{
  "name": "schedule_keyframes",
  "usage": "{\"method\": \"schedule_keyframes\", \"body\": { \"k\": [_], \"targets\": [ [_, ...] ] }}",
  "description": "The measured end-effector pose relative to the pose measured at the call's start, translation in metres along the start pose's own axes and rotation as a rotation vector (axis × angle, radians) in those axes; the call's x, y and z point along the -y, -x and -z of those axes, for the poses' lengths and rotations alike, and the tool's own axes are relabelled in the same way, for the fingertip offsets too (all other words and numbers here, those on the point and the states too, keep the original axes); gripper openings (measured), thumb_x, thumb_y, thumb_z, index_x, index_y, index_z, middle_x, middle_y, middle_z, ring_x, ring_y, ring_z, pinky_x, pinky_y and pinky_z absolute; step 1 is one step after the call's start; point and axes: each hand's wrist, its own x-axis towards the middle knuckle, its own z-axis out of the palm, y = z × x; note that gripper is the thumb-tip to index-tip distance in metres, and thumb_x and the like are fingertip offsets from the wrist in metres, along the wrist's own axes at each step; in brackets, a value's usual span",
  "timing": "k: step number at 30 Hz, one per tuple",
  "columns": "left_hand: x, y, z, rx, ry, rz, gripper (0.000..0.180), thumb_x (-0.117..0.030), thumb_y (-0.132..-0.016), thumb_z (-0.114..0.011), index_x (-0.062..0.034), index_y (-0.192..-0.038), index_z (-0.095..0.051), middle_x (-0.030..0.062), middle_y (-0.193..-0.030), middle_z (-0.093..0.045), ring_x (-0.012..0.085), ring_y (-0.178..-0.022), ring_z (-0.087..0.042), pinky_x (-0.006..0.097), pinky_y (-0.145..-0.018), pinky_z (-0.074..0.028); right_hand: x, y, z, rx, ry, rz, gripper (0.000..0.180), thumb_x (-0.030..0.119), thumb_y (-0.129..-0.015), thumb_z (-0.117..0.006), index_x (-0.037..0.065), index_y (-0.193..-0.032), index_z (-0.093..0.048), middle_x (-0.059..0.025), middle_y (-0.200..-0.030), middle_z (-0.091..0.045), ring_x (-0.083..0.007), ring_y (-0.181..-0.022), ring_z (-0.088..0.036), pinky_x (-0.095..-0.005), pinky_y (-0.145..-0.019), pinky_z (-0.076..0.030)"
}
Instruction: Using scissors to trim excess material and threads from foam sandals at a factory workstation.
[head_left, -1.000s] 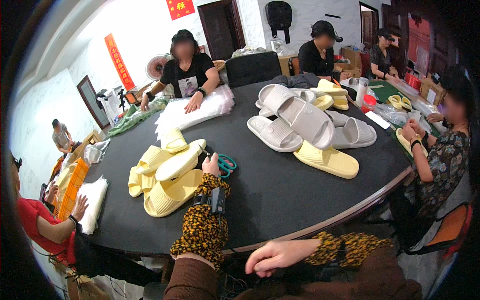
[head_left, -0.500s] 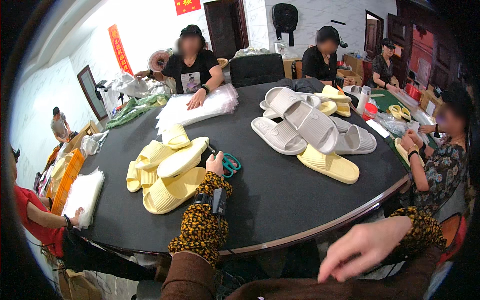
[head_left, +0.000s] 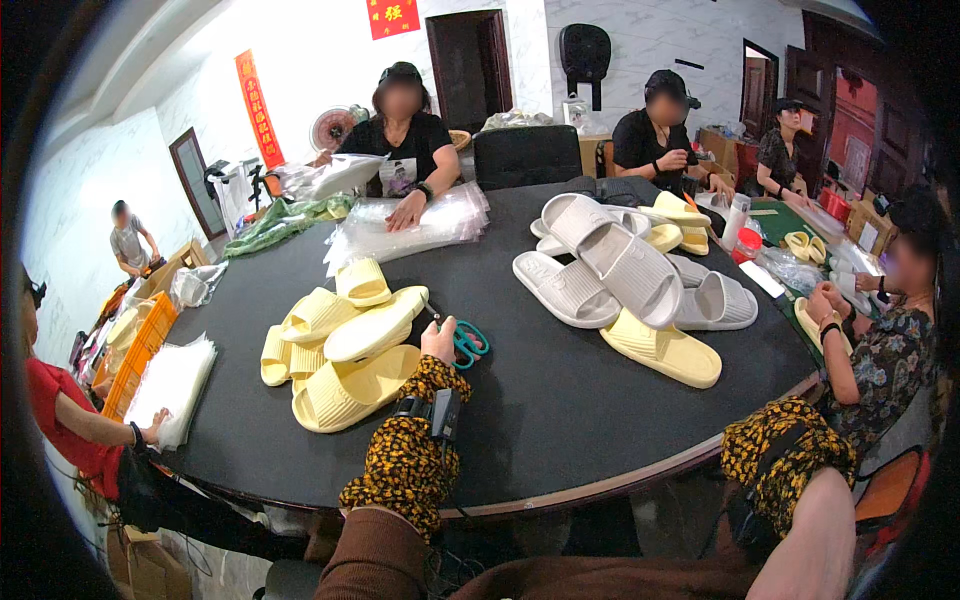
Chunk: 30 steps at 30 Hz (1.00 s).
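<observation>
My left hand (head_left: 438, 341) is closed around a pair of scissors over the black table. The scissors' teal handle loops (head_left: 470, 344) stick out to the right of my fingers, and a dark end shows above them. Just left of that hand lies a pile of pale yellow slippers (head_left: 350, 385), one of them tilted on top of others. My right hand (head_left: 812, 545) hangs low at the lower right, below its patterned sleeve; its fingers are out of the picture. Grey slippers (head_left: 640, 275) are heaped on the right half of the table, beside a yellow slipper (head_left: 665, 350).
Clear plastic bags (head_left: 410, 230) lie under a co-worker's hand at the far side. Another stack of bags (head_left: 175, 385) sits at the left edge, near an orange crate (head_left: 140, 340). Co-workers sit along the right. A white bottle (head_left: 736, 215) and a red-lidded jar (head_left: 747, 245) stand there.
My right hand has swung down toward the lower edge, taking its fingers out of view. My left hand keeps its hold on the scissors. The far co-worker has lifted some bags.
</observation>
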Motion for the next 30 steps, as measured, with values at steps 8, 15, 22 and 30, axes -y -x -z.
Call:
{"method": "schedule_keyframes", "body": {
  "k": [8,15,22,30],
  "targets": [
    [0.000,0.000,0.001,-0.004,0.038,-0.014,0.023,-0.019,-0.090,-0.048,0.0006,-0.092,-0.037,0.0222,-0.068,-0.058,0.0345,-0.053,-0.061,0.045,-0.041,-0.052,-0.002,0.000,-0.012,-0.083,0.056,0.102,0.022,0.009,-0.085,-0.044,0.004,-0.064,-0.052,-0.0090,-0.060,-0.047,-0.0239,-0.054,-0.048,-0.0375,-0.053,-0.039],
    [0.000,0.000,-0.001,0.015,0.039,-0.016,0.022,-0.019,-0.091,-0.048,0.0008,-0.093,-0.037,0.0213,-0.069,-0.058,0.0343,-0.054,-0.061,0.044,-0.042,-0.053,-0.028,0.006,-0.009,-0.258,0.261,0.333,0.025,0.007,-0.085,-0.043,0.003,-0.062,-0.051,-0.0062,-0.057,-0.043,-0.0185,-0.050,-0.045,-0.0305,-0.046,-0.034],
    [0.002,-0.001,-0.005,0.008,0.044,-0.029,0.021,-0.019,-0.090,-0.049,0.0014,-0.093,-0.041,0.0230,-0.071,-0.059,0.0367,-0.055,-0.061,0.048,-0.043,-0.052,-0.059,0.017,-0.018,-0.215,-0.054,0.097,0.025,0.011,-0.089,-0.043,0.001,-0.069,-0.054,-0.0026,-0.060,-0.043,-0.0152,-0.052,-0.045,-0.0285,-0.045,-0.031],
    [-0.004,0.005,-0.006,-0.003,0.027,-0.035,0.021,-0.019,-0.090,-0.048,0.0006,-0.092,-0.040,0.0203,-0.069,-0.058,0.0333,-0.054,-0.061,0.043,-0.042,-0.053,-0.147,0.059,0.002,-0.357,-0.070,-0.580,0.018,0.016,-0.082,-0.062,0.001,-0.092,-0.057,-0.0081,-0.080,-0.060,-0.0178,-0.073,-0.059,-0.0296,-0.064,-0.047]
  ]
}}
